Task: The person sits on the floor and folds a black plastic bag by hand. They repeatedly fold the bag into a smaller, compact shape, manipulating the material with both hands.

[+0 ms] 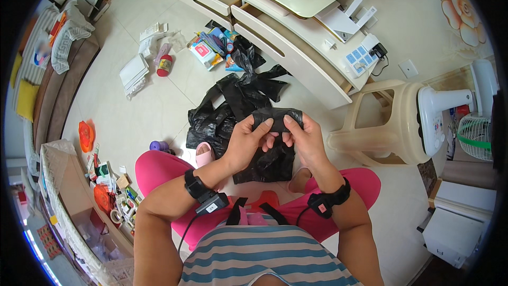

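Note:
Between my two hands I hold a folded black plastic bag, stretched sideways in front of me. My left hand pinches its left end, thumb on top. At the other end my right hand grips it the same way, thumb pressed on the plastic. Below and beyond lie more crumpled black plastic bags, spread over the floor from near my feet toward the drawers. Whether the held piece joins that pile is hidden behind my hands.
An open drawer juts from the white cabinet ahead. Wipes packs, a red jar and white packets lie on the floor. A beige plastic stool stands right. Small items and a tape roll lie left, by a box.

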{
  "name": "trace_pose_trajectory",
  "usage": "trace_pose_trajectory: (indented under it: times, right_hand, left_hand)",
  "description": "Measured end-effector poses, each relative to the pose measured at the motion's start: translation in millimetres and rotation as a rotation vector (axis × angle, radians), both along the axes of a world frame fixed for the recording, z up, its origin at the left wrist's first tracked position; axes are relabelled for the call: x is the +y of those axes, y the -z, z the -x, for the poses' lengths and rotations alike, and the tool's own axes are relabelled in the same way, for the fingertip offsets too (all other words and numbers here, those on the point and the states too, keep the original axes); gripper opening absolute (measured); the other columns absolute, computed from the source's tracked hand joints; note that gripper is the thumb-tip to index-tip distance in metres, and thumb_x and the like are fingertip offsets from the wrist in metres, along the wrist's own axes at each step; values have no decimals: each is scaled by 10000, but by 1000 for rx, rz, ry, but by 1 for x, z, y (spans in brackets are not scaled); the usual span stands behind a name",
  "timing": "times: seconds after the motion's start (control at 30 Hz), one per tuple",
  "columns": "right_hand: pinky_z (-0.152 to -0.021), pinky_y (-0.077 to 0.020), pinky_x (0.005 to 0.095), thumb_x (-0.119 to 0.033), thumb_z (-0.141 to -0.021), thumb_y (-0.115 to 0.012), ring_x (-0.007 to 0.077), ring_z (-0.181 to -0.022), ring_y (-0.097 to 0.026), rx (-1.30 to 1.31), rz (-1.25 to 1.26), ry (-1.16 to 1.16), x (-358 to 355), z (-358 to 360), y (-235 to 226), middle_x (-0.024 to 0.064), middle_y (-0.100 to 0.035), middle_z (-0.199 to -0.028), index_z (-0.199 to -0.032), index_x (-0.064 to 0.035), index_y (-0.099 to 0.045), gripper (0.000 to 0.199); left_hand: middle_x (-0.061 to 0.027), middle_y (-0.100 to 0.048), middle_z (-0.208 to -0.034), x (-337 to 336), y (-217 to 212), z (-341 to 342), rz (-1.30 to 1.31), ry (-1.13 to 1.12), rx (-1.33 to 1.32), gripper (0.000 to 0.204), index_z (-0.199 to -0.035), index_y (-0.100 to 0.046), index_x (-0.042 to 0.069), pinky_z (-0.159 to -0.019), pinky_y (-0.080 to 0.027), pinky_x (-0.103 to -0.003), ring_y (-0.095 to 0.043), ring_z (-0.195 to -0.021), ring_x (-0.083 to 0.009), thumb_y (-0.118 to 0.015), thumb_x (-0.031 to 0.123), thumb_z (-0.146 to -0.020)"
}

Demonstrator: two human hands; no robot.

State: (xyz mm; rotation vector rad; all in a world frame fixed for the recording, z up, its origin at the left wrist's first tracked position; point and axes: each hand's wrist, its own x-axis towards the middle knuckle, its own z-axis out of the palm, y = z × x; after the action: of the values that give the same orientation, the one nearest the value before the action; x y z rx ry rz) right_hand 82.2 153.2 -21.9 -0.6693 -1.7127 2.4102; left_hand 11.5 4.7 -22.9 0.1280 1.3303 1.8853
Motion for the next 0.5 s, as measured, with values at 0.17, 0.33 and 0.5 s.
trace_pose_trajectory:
  times: [0.17, 0.33, 0.5]
  right_hand:
    - [-481, -421, 206, -189, -935, -586, 60, -563, -529, 7, -284, 22, -1, -2, -2, 6, -600, -694, -955, -7, -626, 187]
    - [-482, -425, 204, -193, -939, -582, 60, -561, -538, 50, -277, 8, -4, -1, -3, 11, -609, -719, -994, -8, -618, 196]
    - [-452, -412, 195, -205, -946, -575, 65, -544, -535, 18, -126, -1, -7, 1, -2, 18, -599, -728, -997, -9, -586, 203]
  left_hand:
    - [-47, -613, -788, 1, -14, 2, 82, -19, -178, 195, -1037, -546, 56, -456, -416, -214, -547, -555, -102, -547, 236, -963]
    - [-40, -590, -745, 0, -9, 3, 16, -18, -189, 188, -989, -554, 54, -420, -358, -205, -510, -520, -93, -555, 239, -960]
    - [-41, -590, -719, 1, -4, 1, 18, -85, -71, 213, -1029, -589, 15, -422, -361, -201, -487, -498, -74, -586, 209, -942]
